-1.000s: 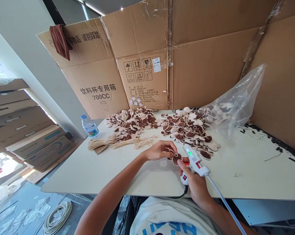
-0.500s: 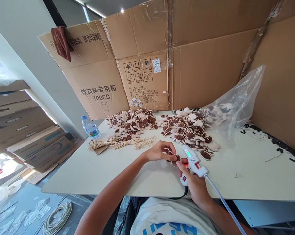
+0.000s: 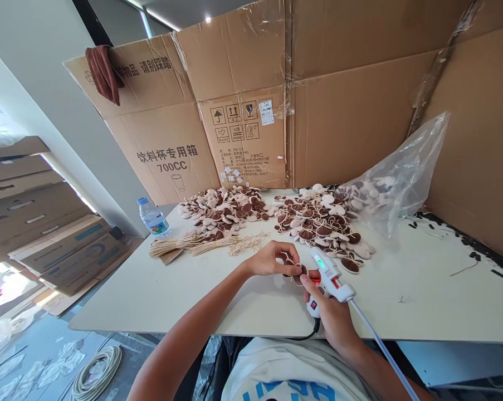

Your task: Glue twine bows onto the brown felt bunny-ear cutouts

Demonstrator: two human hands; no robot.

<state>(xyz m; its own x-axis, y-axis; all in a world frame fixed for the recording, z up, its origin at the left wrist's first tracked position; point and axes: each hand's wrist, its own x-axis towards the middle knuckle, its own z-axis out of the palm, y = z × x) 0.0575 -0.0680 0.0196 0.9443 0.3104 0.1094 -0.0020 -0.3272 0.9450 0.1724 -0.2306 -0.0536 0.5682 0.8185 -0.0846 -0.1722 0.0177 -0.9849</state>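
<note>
My left hand (image 3: 275, 259) pinches a small brown felt piece with a pale cord edge (image 3: 300, 275) above the front of the table. Wrapped round the handle of a white glue gun (image 3: 328, 274) is my right hand (image 3: 333, 312), its thumb tip touching the same felt piece. The gun's nozzle points up and left, away from the felt, and a long glue stick (image 3: 380, 342) runs out of its back. A green display glows on its side. Fingers cover much of the felt piece.
Behind my hands lie two heaps of brown and cream felt pieces (image 3: 224, 209), (image 3: 324, 223). Bundled cords (image 3: 180, 243) and a water bottle (image 3: 154, 217) are at the left. A clear plastic bag (image 3: 416, 172) sits back right. Cardboard walls (image 3: 251, 61) enclose the table (image 3: 151, 301).
</note>
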